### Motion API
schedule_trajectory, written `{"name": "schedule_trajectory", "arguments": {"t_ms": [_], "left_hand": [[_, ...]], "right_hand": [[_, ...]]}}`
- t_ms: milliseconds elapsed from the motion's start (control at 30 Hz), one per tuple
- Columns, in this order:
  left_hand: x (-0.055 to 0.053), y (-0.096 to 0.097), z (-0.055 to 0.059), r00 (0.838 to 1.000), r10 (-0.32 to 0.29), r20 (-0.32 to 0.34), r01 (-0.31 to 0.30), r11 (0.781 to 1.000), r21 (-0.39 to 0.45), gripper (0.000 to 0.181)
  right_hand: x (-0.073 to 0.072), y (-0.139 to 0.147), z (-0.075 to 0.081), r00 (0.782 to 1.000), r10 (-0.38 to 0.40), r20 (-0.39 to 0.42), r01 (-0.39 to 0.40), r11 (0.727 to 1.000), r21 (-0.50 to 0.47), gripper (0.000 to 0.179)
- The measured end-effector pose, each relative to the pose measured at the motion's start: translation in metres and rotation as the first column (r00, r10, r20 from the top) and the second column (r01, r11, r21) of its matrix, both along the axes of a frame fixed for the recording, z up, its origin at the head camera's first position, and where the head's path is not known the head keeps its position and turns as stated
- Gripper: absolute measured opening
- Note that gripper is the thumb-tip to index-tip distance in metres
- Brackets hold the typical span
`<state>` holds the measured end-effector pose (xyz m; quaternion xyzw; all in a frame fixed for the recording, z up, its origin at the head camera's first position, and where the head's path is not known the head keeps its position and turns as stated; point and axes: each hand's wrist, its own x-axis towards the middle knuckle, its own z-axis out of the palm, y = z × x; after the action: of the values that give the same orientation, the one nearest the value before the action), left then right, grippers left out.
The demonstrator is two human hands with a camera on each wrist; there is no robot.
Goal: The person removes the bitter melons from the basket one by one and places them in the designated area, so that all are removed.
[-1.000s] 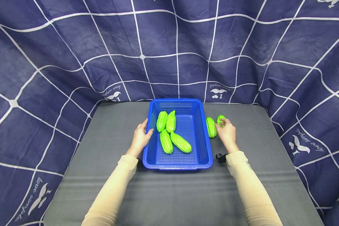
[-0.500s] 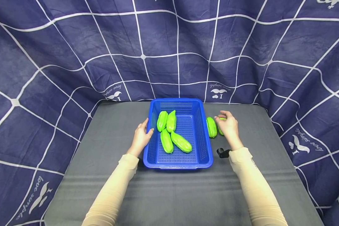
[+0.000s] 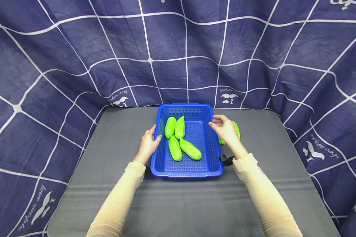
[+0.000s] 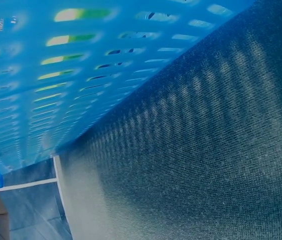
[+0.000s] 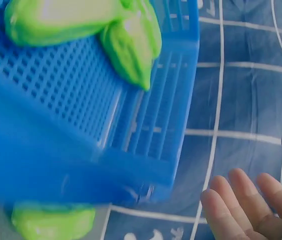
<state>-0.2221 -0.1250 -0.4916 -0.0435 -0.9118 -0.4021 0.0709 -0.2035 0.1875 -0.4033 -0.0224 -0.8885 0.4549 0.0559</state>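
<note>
My left hand [image 3: 147,143] grips the left rim of a blue plastic basket [image 3: 187,174], thumb over the edge and fingers outside. Several glossy, ridged green vegetables [image 3: 190,149] lie on the basket's left side and middle; their exact kind is unclear. At the right rim, my right hand [image 3: 226,130] hovers with fingers spread and nothing in them; the right wrist view shows those fingers [image 5: 241,192] apart from the basket. Two more such vegetables, a nearer one [image 3: 221,141] and a farther one [image 3: 236,128], lie right of the basket, partly hidden by this hand.
Everything stands on a grey cloth-covered table [image 3: 178,204]. A dark blue curtain [image 3: 178,75] with white grid lines hangs behind and along both sides. A black strap [image 3: 226,160] shows by my right wrist.
My right hand has left the outermost green vegetable, which now lies closer to its neighbour, and has moved left to the basket's right rim. The left hand and basket have stayed put.
</note>
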Motion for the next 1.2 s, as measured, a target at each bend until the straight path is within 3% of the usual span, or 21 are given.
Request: {"name": "schedule_trajectory", "arguments": {"t_ms": [367,633,900,1033,1200], "left_hand": [[0.0,-0.004,0.0,1.0,-0.015,-0.005,0.015,1.0,-0.025,0.061],[-0.001,-0.003,0.0,1.0,-0.014,-0.007,0.014,0.998,-0.062,0.061],[-0.001,-0.002,0.0,1.0,-0.012,0.019,0.013,0.998,-0.059,0.062],[-0.001,-0.002,0.001,1.0,-0.011,0.027,0.012,0.998,-0.065,0.062],[0.0,-0.001,0.003,1.0,-0.012,0.018,0.013,0.998,-0.068,0.063]], "right_hand": [[-0.002,-0.04,-0.008,0.975,0.17,0.141,-0.181,0.981,0.071,0.045],[-0.003,-0.061,-0.022,0.958,0.217,0.187,-0.241,0.964,0.114,0.046],[-0.003,-0.063,-0.035,0.944,0.249,0.218,-0.28,0.952,0.125,0.052],[-0.005,-0.063,-0.04,0.925,0.292,0.241,-0.338,0.924,0.177,0.058],[-0.007,-0.061,-0.046,0.89,0.351,0.29,-0.426,0.866,0.261,0.068]]}}
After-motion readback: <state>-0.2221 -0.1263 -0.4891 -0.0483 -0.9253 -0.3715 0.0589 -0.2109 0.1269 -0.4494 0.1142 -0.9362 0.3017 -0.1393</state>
